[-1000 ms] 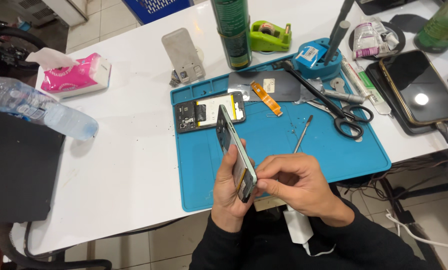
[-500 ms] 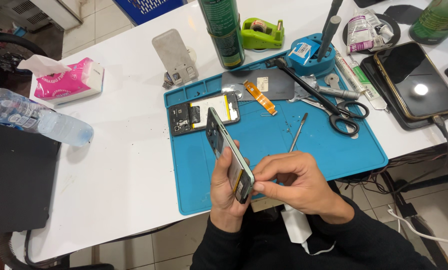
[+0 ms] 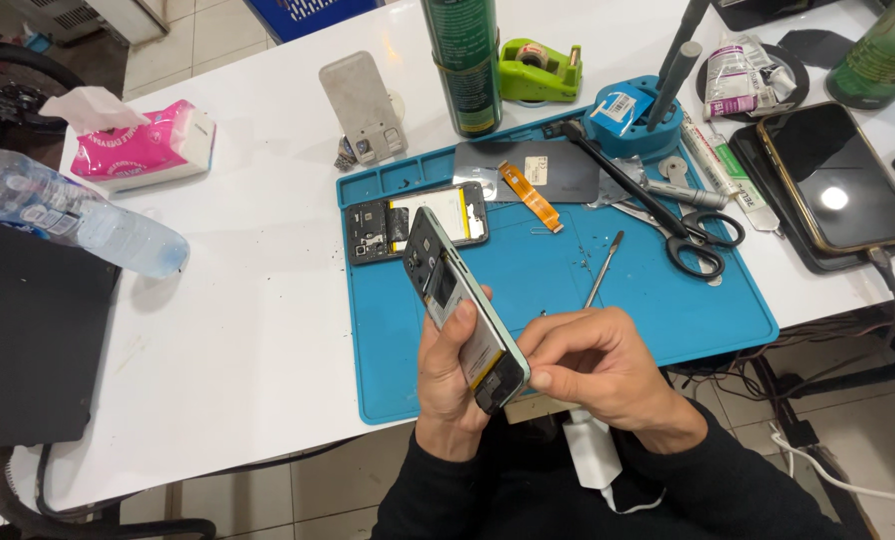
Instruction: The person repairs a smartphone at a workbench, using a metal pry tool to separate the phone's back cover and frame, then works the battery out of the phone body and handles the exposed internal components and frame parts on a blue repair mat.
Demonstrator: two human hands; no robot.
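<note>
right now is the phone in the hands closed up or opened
Opened: the phone in the left hand has no back cover, its battery and circuit board exposed.

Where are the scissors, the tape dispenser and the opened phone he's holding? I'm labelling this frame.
scissors [image 3: 690,240]: head view, black handle loops.
tape dispenser [image 3: 540,70]: head view, green body.
opened phone [image 3: 460,305]: head view, exposed inside.

White table [image 3: 258,300] carries blue work mat [image 3: 568,290], pink tissue pack [image 3: 148,145], plastic water bottle [image 3: 68,215], green tape dispenser [image 3: 540,68], green spray can [image 3: 465,60], dark phone [image 3: 836,178] at right edge.
</note>
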